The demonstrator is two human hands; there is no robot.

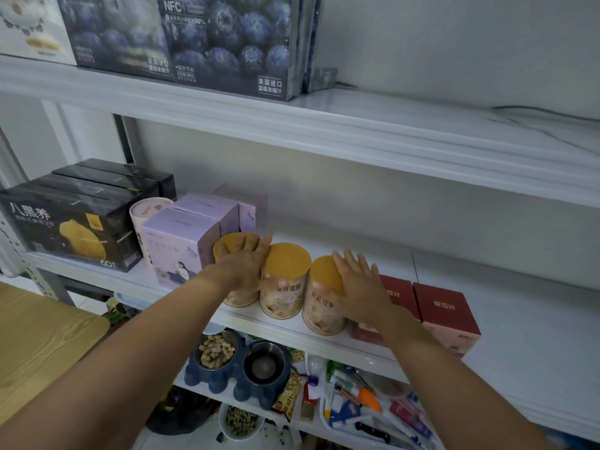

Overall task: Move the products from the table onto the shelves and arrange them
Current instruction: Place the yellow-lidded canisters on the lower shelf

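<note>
Left hand [244, 262]: fingers spread, flat on leftmost yellow-lidded can [234, 271]. Right hand [360, 285]: fingers apart, against rightmost can [324, 297]. Three cans in row, middle shelf [487, 323], middle can [285, 280] untouched.

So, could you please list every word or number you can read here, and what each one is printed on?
"NFC", "30%", "美国进口 蓝莓浓缩汁": blueberry box, top shelf.
"八黑养", "60": black box.
"鲜百分": red box.
"浆粉": middle can; other characters unclear.
The purple box and small print elsewhere: too blurred to read.
</note>
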